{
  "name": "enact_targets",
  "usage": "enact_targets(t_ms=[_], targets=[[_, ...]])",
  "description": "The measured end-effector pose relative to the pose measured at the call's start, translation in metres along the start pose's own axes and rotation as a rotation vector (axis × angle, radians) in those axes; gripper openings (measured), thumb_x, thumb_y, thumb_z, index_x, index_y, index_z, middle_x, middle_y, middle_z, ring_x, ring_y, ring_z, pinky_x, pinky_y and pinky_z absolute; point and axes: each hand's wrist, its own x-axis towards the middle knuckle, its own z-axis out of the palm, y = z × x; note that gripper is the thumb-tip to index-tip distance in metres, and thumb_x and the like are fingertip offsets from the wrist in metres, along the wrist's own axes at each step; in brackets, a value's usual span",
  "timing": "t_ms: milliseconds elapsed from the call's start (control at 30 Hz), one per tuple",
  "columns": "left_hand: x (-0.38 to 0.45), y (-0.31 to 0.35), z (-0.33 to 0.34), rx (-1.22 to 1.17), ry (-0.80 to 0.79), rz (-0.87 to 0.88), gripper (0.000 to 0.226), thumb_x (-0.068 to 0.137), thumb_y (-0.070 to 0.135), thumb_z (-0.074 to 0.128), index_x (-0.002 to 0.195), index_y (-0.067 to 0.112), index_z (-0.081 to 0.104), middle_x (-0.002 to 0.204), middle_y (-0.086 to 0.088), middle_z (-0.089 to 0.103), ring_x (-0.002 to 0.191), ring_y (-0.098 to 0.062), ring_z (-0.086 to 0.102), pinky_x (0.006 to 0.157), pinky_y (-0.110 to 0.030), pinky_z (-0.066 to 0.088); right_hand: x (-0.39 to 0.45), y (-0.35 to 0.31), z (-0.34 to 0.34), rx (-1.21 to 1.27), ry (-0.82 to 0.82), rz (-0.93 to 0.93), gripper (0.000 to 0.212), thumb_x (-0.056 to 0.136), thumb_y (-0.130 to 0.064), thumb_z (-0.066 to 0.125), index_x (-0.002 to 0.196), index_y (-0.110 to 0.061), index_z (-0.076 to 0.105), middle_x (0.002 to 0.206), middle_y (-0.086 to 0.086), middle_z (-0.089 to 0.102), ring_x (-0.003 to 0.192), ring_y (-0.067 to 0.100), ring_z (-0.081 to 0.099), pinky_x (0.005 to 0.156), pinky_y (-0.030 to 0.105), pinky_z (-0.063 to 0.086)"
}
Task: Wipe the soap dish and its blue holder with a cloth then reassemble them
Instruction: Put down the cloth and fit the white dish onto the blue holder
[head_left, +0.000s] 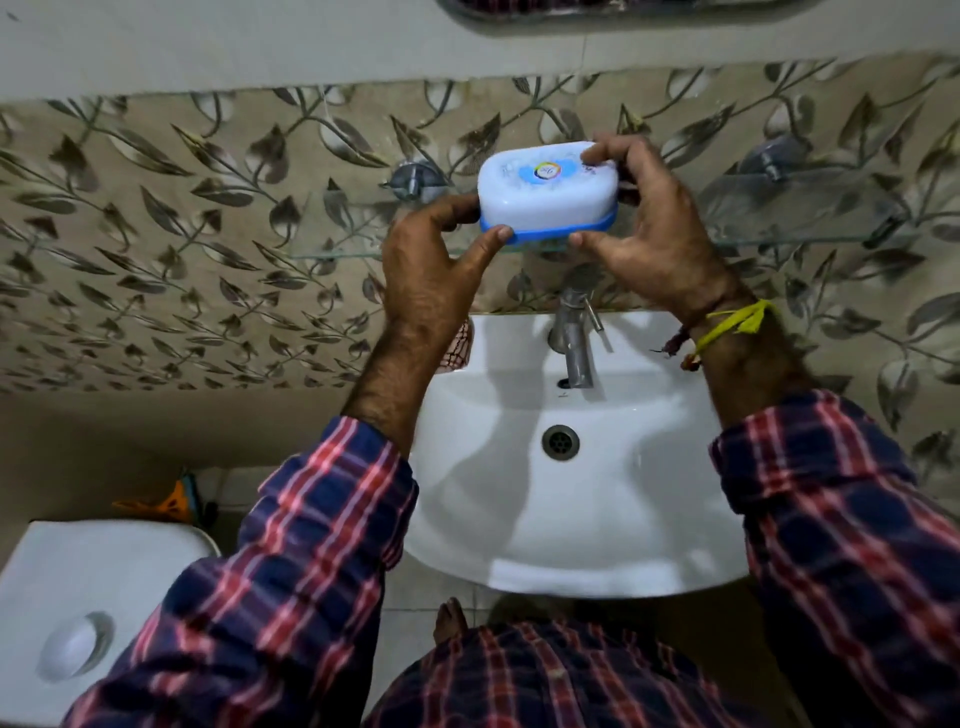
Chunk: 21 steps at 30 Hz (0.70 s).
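Observation:
A white soap dish (545, 192) with a round sticker on its lid sits in its blue holder (561, 234), only the holder's front rim showing. Both rest at the front of a glass shelf (332, 228) above the sink. My left hand (431, 260) grips the left end, thumb on the blue rim. My right hand (654, 223) grips the right end, fingers over the lid's far corner, thumb at the rim. A checked cloth (460, 345) peeks out behind my left forearm on the sink's edge.
Below the shelf stands a steel tap (574, 338) on a white basin (571, 493) with a drain. A white toilet cistern (78, 613) is at lower left. Shelf brackets (413, 179) are fixed to the leaf-patterned tiled wall. A yellow thread circles my right wrist.

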Motion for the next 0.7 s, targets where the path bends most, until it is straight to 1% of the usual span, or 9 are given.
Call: enact_targets(t_ms=[67, 133, 200, 267, 400, 533, 700], targets=[[0.005, -0.001, 0.005, 0.027, -0.021, 0.001, 0.034, 0.082, 0.024, 0.083, 0.112, 0.009, 0.077, 0.106, -0.002, 0.078, 0.091, -0.003, 0.065, 0.09, -0.024, 0.054, 0.005, 0.008, 0.003, -0.006, 0.011, -0.002, 0.06, 0.068, 0.003, 0.074, 0.124, 0.002, 0.052, 0.134, 0.018, 0.053, 0.125, 0.028, 0.055, 0.106, 0.041, 0.047], [0.009, -0.002, 0.007, 0.057, -0.044, 0.006, 0.033, 0.084, 0.025, 0.081, 0.113, 0.01, 0.077, 0.107, -0.001, 0.078, 0.093, -0.004, 0.066, 0.093, -0.029, 0.055, 0.009, 0.015, 0.006, -0.029, 0.028, -0.005, 0.059, 0.068, 0.002, 0.075, 0.123, 0.003, 0.055, 0.131, 0.02, 0.051, 0.126, 0.029, 0.054, 0.107, 0.044, 0.047], [0.011, -0.002, 0.01, 0.092, -0.073, 0.004, 0.033, 0.085, 0.027, 0.079, 0.114, 0.012, 0.077, 0.11, 0.0, 0.078, 0.098, -0.009, 0.068, 0.096, -0.035, 0.053, 0.01, 0.018, 0.007, -0.051, 0.045, 0.017, 0.058, 0.067, 0.002, 0.076, 0.122, 0.003, 0.057, 0.129, 0.02, 0.051, 0.124, 0.029, 0.055, 0.106, 0.045, 0.047], [0.013, -0.002, 0.012, 0.128, -0.091, 0.009, 0.033, 0.086, 0.029, 0.078, 0.116, 0.014, 0.076, 0.112, 0.001, 0.078, 0.1, -0.011, 0.069, 0.098, -0.039, 0.052, 0.008, 0.02, 0.009, -0.064, 0.065, 0.038, 0.057, 0.067, 0.003, 0.076, 0.121, 0.003, 0.059, 0.127, 0.02, 0.053, 0.122, 0.028, 0.055, 0.105, 0.044, 0.048], [0.016, -0.002, 0.013, 0.157, -0.115, 0.006, 0.032, 0.088, 0.03, 0.076, 0.117, 0.015, 0.076, 0.113, 0.002, 0.077, 0.098, -0.01, 0.067, 0.096, -0.035, 0.052, 0.005, 0.017, 0.01, -0.103, 0.088, 0.042, 0.054, 0.07, -0.001, 0.075, 0.122, 0.002, 0.06, 0.128, 0.019, 0.055, 0.122, 0.027, 0.055, 0.105, 0.039, 0.048], [0.019, -0.006, 0.012, 0.168, -0.125, 0.016, 0.031, 0.087, 0.029, 0.076, 0.115, 0.014, 0.076, 0.11, 0.002, 0.078, 0.089, 0.0, 0.059, 0.091, -0.025, 0.052, 0.004, 0.011, 0.013, -0.136, 0.12, 0.048, 0.052, 0.071, -0.004, 0.072, 0.121, 0.002, 0.061, 0.127, 0.02, 0.055, 0.121, 0.028, 0.055, 0.104, 0.036, 0.048], [0.02, -0.01, 0.015, 0.187, -0.141, 0.01, 0.033, 0.088, 0.032, 0.073, 0.118, 0.016, 0.074, 0.112, 0.003, 0.077, 0.094, -0.003, 0.062, 0.093, -0.028, 0.053, 0.001, 0.004, 0.013, -0.181, 0.111, 0.066, 0.052, 0.072, -0.004, 0.072, 0.122, 0.003, 0.06, 0.127, 0.019, 0.057, 0.122, 0.028, 0.054, 0.103, 0.03, 0.046]])
